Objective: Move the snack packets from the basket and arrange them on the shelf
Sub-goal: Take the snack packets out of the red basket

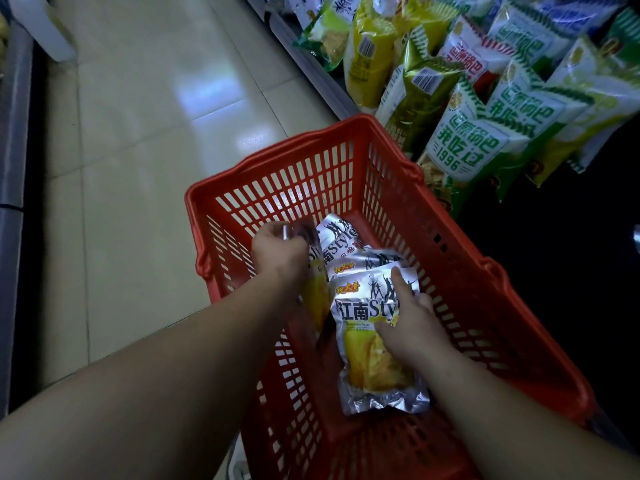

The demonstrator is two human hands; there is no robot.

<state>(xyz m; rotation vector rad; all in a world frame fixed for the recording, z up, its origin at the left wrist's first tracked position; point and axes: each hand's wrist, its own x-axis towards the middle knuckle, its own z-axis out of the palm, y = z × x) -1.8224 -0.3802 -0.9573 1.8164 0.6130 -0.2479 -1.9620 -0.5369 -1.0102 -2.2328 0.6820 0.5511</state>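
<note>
Far left: dark fixture [14, 140] along the edge, then pale tiled floor [138, 133].

Centre: red basket [277, 192] on the floor, near end toward the person. Both hands are down inside it.

- Left hand [280, 251]: fingers curled on the top corner of the far packet [341, 237], silver with a yellow lower half. The grip is blurred, but it looks clamped.
- Middle packet [375, 262]: lies between the other two, partly covered, and no hand is on it.
- Right hand [414, 327]: holds the near packet [370, 344]. Thumb and forefinger lie on its face, and the other fingers curl at its right edge.

Progress: at least three silver packets sit in the basket. No packet of this silver kind is visible on the shelf [311, 60], so by my reading the move is at an early pick-up stage. Lifting, carrying and arranging are all left to do.

Right: the shelf runs from far to near beside the basket. It is crowded with yellow bags [367, 53] and green-and-white bags [467, 143], some leaning over the front edge toward the basket's far right corner. No free gap shows, and room will likely have to be found or made. The near right is too dark to read.
</note>
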